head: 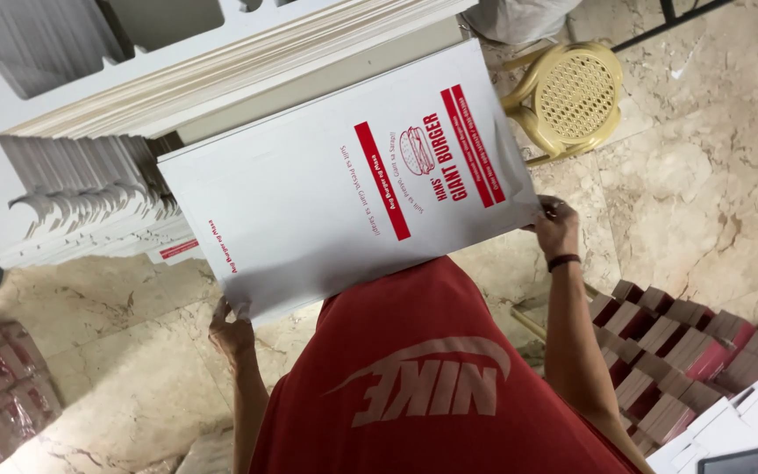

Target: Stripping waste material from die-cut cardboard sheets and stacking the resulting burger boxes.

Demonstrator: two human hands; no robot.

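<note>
Between both hands, flat box sheet [344,175] crosswise

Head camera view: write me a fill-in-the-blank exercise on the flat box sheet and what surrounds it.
1. Both hands, the left hand and the right hand, hold a flat white ____ sheet printed in red.
2. On the marble floor beyond it stands a ____ plastic stool.
3. The right wrist wears a dark ____.
4. The person's shirt is ____.

Missing words: cardboard; yellow; band; red
</note>
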